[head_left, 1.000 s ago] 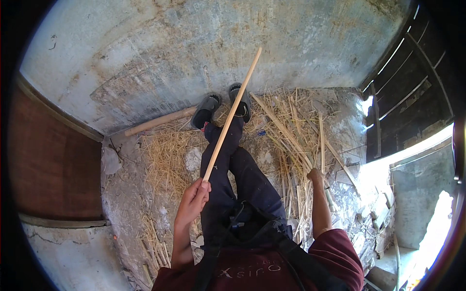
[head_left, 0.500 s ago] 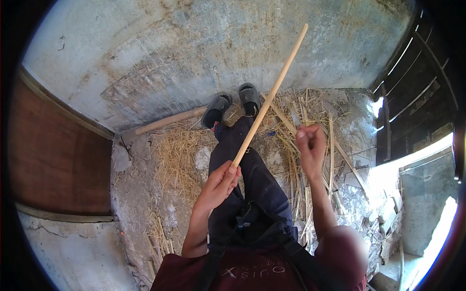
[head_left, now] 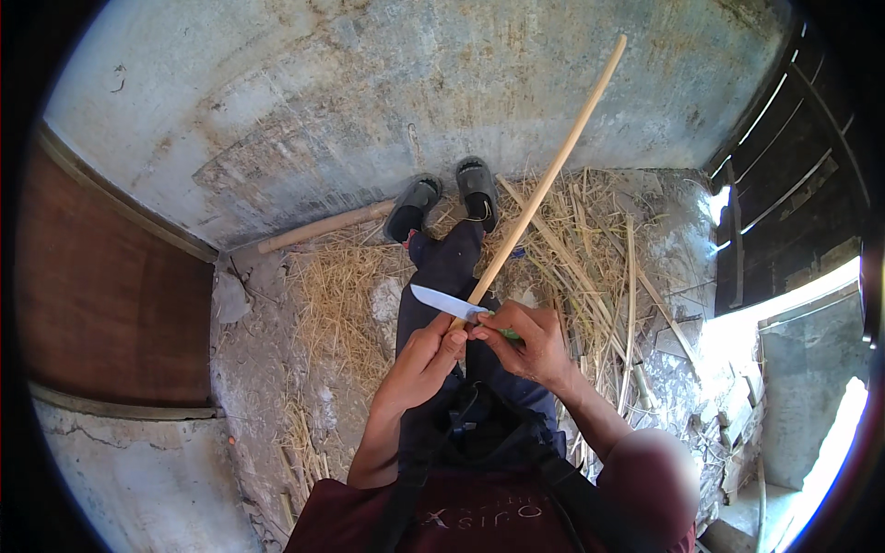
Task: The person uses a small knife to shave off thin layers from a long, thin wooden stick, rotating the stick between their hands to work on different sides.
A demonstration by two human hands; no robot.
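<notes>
A long, pale wooden stick (head_left: 553,170) slants up and to the right from my lap. Closed around its lower end is my left hand (head_left: 419,364), thumb on top. My right hand (head_left: 533,341) grips a knife (head_left: 444,302) by its green handle, most of which is hidden by the fingers. The blade lies across the stick just above my left hand, its tip pointing left. My two hands almost touch where the handle meets the stick.
Straw and shavings (head_left: 336,295) litter the floor, with loose strips (head_left: 630,304) on the right. A thick pole (head_left: 323,228) lies along the concrete wall (head_left: 350,101) beyond my shoes (head_left: 415,203). A brown panel (head_left: 115,286) stands left, dark slats (head_left: 793,175) right.
My right hand has come left and down, bringing the knife blade onto the stick. The stick's far end has swung a little to the right.
</notes>
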